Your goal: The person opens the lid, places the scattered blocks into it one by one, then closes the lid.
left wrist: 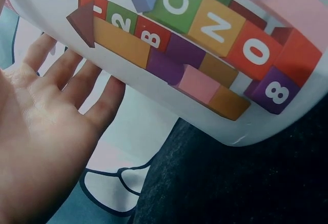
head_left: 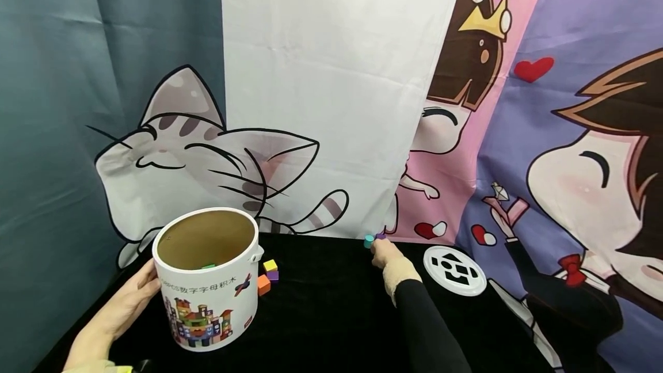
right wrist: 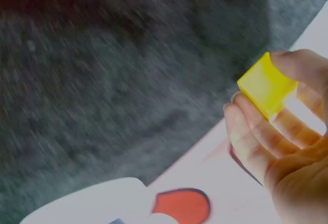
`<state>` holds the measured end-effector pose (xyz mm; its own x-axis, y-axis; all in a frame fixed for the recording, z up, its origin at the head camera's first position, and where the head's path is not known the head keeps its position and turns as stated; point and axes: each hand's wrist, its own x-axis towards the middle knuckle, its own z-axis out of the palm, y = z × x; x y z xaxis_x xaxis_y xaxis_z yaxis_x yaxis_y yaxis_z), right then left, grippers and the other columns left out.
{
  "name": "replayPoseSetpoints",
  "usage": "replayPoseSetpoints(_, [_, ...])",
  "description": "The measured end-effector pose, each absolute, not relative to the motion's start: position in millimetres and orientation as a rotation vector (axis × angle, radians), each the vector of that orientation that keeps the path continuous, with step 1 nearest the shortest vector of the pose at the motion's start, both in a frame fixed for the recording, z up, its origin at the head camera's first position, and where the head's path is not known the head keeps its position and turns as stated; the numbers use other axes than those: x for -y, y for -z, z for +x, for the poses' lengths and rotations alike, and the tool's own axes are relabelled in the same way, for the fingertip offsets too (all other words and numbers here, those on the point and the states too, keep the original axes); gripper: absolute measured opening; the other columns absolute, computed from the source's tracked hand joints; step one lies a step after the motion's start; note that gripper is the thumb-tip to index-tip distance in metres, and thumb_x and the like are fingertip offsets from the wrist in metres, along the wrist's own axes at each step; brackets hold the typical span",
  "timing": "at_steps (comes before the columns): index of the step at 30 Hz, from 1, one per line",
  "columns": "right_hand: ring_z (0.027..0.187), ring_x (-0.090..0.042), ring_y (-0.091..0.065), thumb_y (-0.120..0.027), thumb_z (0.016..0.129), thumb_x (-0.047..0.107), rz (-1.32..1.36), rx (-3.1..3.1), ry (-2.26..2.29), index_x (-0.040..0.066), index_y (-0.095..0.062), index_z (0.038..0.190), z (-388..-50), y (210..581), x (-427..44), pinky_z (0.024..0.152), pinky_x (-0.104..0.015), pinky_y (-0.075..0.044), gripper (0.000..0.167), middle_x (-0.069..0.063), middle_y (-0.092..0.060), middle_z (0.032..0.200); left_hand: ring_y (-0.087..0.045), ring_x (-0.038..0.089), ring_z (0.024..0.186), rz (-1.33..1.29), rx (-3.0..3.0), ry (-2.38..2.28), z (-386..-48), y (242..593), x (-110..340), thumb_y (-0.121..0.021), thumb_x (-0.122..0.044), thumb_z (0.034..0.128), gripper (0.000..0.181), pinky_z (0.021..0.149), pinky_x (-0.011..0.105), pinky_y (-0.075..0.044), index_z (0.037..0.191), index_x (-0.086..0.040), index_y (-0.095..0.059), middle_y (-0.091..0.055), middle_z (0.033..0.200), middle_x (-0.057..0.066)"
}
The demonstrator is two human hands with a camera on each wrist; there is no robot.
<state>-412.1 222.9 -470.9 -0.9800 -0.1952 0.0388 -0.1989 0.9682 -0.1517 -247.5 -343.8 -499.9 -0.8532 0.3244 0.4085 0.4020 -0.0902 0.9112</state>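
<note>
We count one white cylindrical bucket (head_left: 240, 266) on the black cloth-covered worktop (head_left: 321, 304); left hand (head_left: 125, 303) lies against its wall, fingers fairly straight. Right hand (head_left: 387, 253) at far edge, grip narrow, pinching one yellow cube (right wrist: 266, 86). Beside bucket, three blocks: yellow block (head_left: 270, 265), purple block (head_left: 273, 276), orange block (head_left: 264, 285). By right hand: one teal cylinder (head_left: 368, 241), one purple piece (head_left: 380, 236). One round white lid (head_left: 455, 271) further right. In bucket we see one green piece (head_left: 209, 266); front wall hides more.
</note>
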Motion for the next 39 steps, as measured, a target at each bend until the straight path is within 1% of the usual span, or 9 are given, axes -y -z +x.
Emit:
replayPoseSetpoints(5, [0.083,-0.027,-0.061,-0.074,0.076,0.002,0.433,3.065,-0.181,0.004,-0.069,0.095,-413.1,445.5,-210.2,0.075,-0.041,-0.05,0.02,-0.009,-0.063,0.088,-0.026,-0.017,0.128,-0.841,2.09,2.143,-246.3,499.5,345.7,-0.033,-0.005,0.1054,0.065,0.095,0.01,-0.028,0.158,-0.017,0.002,-0.018,0.149,-0.02])
replayPoseSetpoints(8, [0.091,-0.029,-0.06,-0.075,0.076,0.004,0.564,3.009,-0.131,0.006,-0.068,0.102,-409.4,429.7,-195.6,0.079,-0.042,-0.049,0.027,-0.011,-0.063,0.096,-0.026,-0.017,0.128,-0.843,2.091,2.138,-246.9,498.5,345.6,-0.034,-0.005,0.1053,0.065,0.096,0.01,-0.028,0.159,-0.018,0.001,-0.018,0.15,-0.019])
replayPoseSetpoints(12, [0.096,-0.03,-0.06,-0.075,0.078,0.004,0.745,2.912,-0.065,0.007,-0.067,0.108,-401.7,409.6,-167.2,0.082,-0.043,-0.049,0.032,-0.01,-0.061,0.105,-0.025,-0.017,0.129,-0.837,2.092,2.143,-247.4,496.4,346.1,-0.034,-0.006,0.1055,0.065,0.096,0.01,-0.028,0.158,-0.018,0.002,-0.013,0.153,-0.017])
replayPoseSetpoints(17, [0.089,-0.025,-0.06,-0.076,0.078,0.006,0.892,2.815,-0.019,0.009,-0.068,0.111,-387.3,387.8,-130.7,0.078,-0.039,-0.05,0.034,-0.006,-0.058,0.102,-0.025,-0.018,0.128,-0.817,2.096,2.157,-246.7,496.3,345.3,-0.035,-0.008,0.1057,0.066,0.095,0.01,-0.028,0.158,-0.02,0.002,-0.014,0.152,-0.018])
replayPoseSetpoints(19, [0.086,-0.022,-0.06,-0.076,0.08,0.009,0.938,2.787,0.007,0.012,-0.067,0.112,-379.4,379.8,-116.2,0.074,-0.038,-0.051,0.033,-0.004,-0.056,0.1,-0.025,-0.017,0.128,-0.818,2.092,2.152,-246.4,497.0,344.7,-0.036,-0.007,0.1053,0.066,0.095,0.01,-0.028,0.158,-0.019,0.001,-0.015,0.151,-0.019])
replayPoseSetpoints(25, [0.085,-0.015,-0.058,-0.071,0.087,0.013,1.077,2.674,0.143,0.019,-0.066,0.118,-353.6,356.7,-73.8,0.065,-0.031,-0.05,0.032,0.0,-0.057,0.104,-0.025,-0.017,0.128,-0.807,2.087,2.151,-245.3,497.8,343.7,-0.036,-0.008,0.1051,0.066,0.096,0.01,-0.028,0.159,-0.02,0.0,-0.014,0.153,-0.017])
replayPoseSetpoints(30, [0.082,-0.013,-0.055,-0.069,0.089,0.014,1.136,2.547,0.14,0.019,-0.065,0.113,-333.2,339.2,-46.6,0.059,-0.027,-0.046,0.025,0.001,-0.055,0.101,-0.025,-0.015,0.13,-0.819,2.085,2.146,-244.2,497.5,343.1,-0.036,-0.008,0.1052,0.065,0.096,0.01,-0.028,0.159,-0.019,0.0,-0.015,0.152,-0.017])
replayPoseSetpoints(33, [0.087,-0.013,-0.056,-0.069,0.088,0.013,1.146,2.451,0.065,0.019,-0.065,0.115,-323.9,331.2,-32.8,0.062,-0.027,-0.048,0.027,0.001,-0.056,0.106,-0.024,-0.015,0.13,-0.833,2.079,2.141,-244.0,497.6,343.5,-0.035,-0.007,0.1051,0.065,0.096,0.01,-0.028,0.159,-0.018,0.0,-0.016,0.152,-0.018])
replayPoseSetpoints(39, [0.096,-0.016,-0.06,-0.067,0.089,0.013,1.18,2.268,0.001,0.016,-0.065,0.123,-311.1,320.6,-3.5,0.075,-0.03,-0.05,0.035,-0.001,-0.059,0.116,-0.024,-0.015,0.13,-0.829,2.096,2.137,-245.1,496.3,343.7,-0.035,-0.007,0.105,0.066,0.096,0.01,-0.028,0.158,-0.017,0.002,-0.013,0.154,-0.016])
